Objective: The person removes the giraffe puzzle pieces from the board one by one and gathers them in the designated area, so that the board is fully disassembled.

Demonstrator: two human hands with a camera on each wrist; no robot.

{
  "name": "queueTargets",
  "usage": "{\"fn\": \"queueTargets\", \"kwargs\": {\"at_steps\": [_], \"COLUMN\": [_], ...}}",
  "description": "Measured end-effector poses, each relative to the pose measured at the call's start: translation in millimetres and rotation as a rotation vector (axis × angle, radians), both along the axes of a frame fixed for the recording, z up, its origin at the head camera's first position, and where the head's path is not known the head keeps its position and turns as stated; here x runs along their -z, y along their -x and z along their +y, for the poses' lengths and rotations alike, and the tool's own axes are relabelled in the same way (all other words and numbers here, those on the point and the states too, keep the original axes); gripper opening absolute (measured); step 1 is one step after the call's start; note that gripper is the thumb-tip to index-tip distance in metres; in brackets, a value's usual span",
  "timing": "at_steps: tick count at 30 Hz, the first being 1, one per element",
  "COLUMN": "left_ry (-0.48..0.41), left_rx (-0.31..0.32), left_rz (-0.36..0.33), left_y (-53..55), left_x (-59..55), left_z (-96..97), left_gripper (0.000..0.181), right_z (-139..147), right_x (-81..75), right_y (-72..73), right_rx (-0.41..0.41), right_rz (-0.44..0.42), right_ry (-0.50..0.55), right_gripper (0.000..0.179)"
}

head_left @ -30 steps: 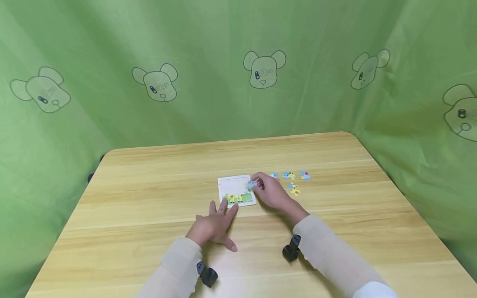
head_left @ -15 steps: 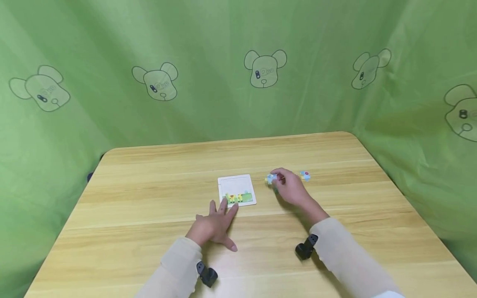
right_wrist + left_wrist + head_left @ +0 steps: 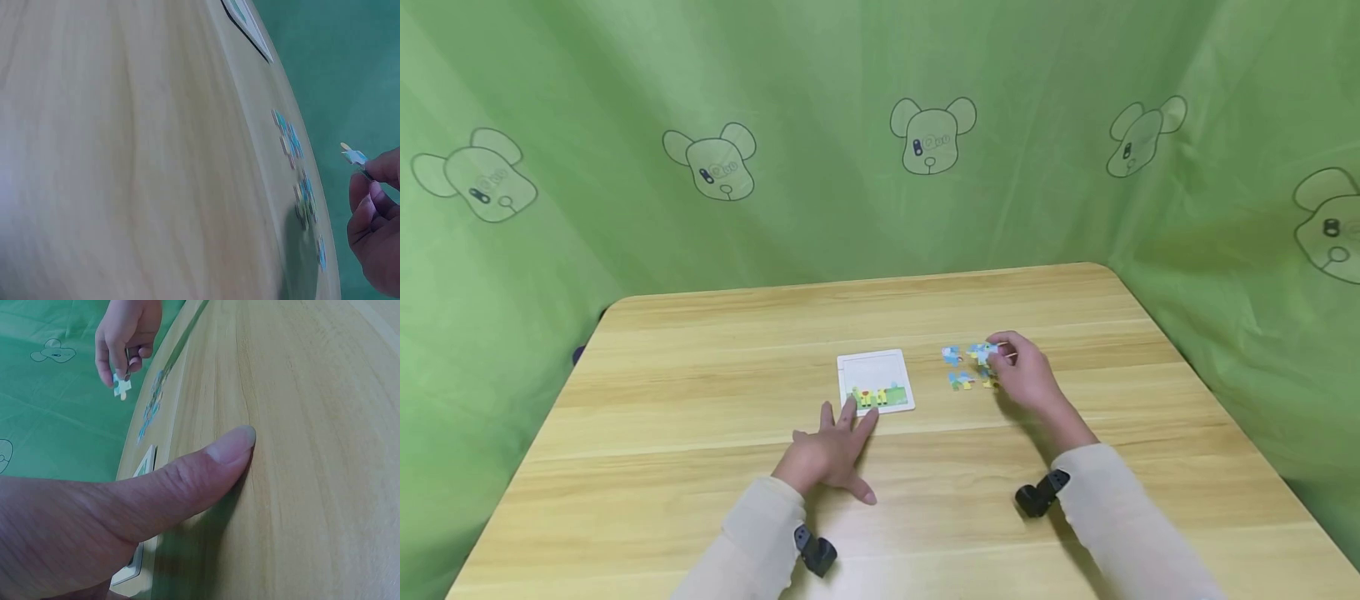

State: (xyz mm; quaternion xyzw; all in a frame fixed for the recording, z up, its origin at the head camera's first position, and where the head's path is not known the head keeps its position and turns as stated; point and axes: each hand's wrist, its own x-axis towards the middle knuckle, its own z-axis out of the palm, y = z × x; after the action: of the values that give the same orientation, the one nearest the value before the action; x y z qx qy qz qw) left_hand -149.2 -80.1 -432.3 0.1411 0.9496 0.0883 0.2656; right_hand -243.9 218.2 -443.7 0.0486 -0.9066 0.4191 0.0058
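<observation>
My right hand [image 3: 1033, 375] pinches a light blue and yellow jigsaw piece [image 3: 123, 387] between thumb and fingers. It is lifted above the table, over the loose pieces, as both wrist views show. The left hand [image 3: 829, 458] lies spread on the table, its fingertips at the near edge of a white puzzle tray [image 3: 872, 367]. Along the tray's near side runs a green strip of fitted pieces [image 3: 891, 397] with yellow figures; the rest of its floor is bare white. Right of the tray lie several loose jigsaw pieces [image 3: 951, 356], some hidden behind the right hand.
A wooden table [image 3: 715, 358] with rounded far corners carries everything. Green curtains [image 3: 820, 225] printed with bear heads stand behind it and at both sides. A black wrist camera [image 3: 1041, 493] is strapped to the right sleeve, and another [image 3: 815, 550] to the left.
With a jigsaw piece in its fingers, my right hand has moved rightward from the tray, over the loose pieces. The left hand has stayed in place. The tray's fitted strip looks the same.
</observation>
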Motion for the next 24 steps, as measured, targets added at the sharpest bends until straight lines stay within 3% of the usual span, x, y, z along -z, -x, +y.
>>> {"fn": "queueTargets", "kwargs": {"at_steps": [11, 24], "left_ry": [0.001, 0.003], "left_rx": [0.002, 0.002], "left_rz": [-0.006, -0.003], "left_y": [-0.3, -0.1], "left_x": [-1.2, -1.1], "left_z": [-0.2, -0.1], "left_gripper": [0.120, 0.120], "right_z": [22, 44], "right_x": [4.1, 12.4], "right_y": [-4.3, -9.5], "right_rx": [0.070, 0.095], "right_rz": [-0.049, -0.082], "right_ry": [0.007, -0.064], "right_gripper": [0.033, 0.034]}}
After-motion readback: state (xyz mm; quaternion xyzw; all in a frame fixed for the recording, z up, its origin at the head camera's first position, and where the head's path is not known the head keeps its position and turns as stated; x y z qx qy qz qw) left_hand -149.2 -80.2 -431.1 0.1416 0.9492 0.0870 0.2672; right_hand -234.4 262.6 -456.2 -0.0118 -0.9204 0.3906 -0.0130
